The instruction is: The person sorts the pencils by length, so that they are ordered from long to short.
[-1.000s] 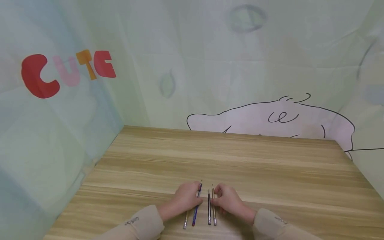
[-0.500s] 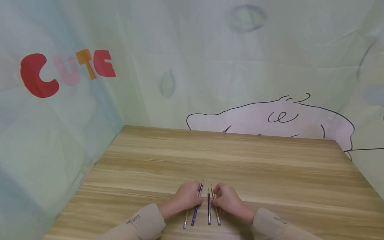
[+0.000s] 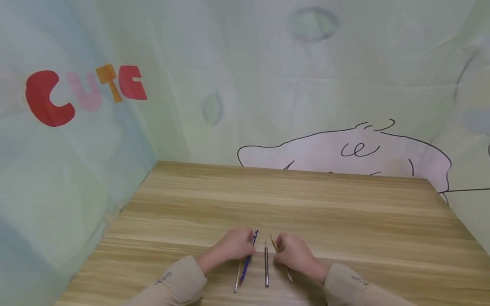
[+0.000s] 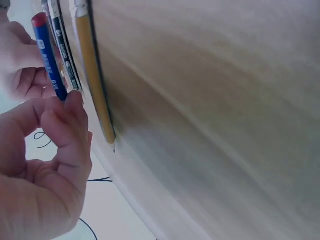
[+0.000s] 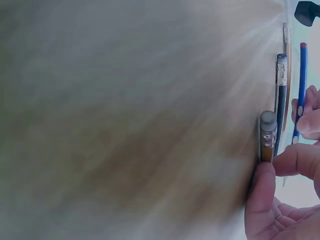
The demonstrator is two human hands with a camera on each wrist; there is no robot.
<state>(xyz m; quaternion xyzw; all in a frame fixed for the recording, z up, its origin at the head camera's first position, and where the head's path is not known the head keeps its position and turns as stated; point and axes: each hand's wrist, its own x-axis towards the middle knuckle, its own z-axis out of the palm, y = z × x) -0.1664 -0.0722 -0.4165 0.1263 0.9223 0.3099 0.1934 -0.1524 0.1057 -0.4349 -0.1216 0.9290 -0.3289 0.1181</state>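
My left hand (image 3: 238, 244) pinches a blue pencil (image 4: 47, 55) with a red end, which looks lifted off the table in both wrist views. Beside and partly beneath it in the head view lies a yellow pencil (image 3: 237, 278) with an eraser. Between the two hands a dark pencil (image 3: 266, 265) rests on the table, pointing away from me. With thumb and finger, my right hand (image 3: 295, 251) holds another yellow pencil (image 5: 268, 145) whose eraser end slants out to the right. The hand covers its middle in the head view.
The wood-grain table (image 3: 325, 204) reaches back to a printed cloth wall (image 3: 268, 97). A second cloth wall with coloured letters (image 3: 49, 100) borders the left side. A small black object (image 5: 306, 12) shows at the corner of the right wrist view.
The blue pencil's red-end half has swung left toward the yellow pencil, with my left hand shifting slightly left. The right-hand pencil's eraser end has turned outward to the right. The dark pencil stays put.
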